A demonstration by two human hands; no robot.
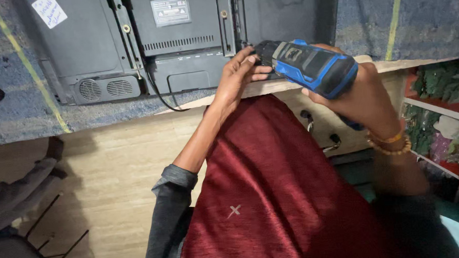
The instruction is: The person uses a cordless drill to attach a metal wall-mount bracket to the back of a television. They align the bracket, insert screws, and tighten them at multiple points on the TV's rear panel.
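Right hand (pixel 366 98) is wrapped tight around the grip of a blue and black cordless drill (pixel 310 64), moulded plastic with rubbery panels. The drill's nose points at the right edge of a dark grey television back panel (pixel 183 37), matte and ribbed with vents, lying on blue carpeted bench covering (pixel 18 98). Left hand (pixel 237 76) fingers, loosely curled, pinch the drill's chuck end beside the panel's metal bracket (pixel 226 19).

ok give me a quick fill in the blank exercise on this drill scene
1. The right hand grips a black and ____ power drill.
2. The left hand steadies the drill's ____ end.
3. The television lies with its ____ side facing up.

Missing words: blue; front; back
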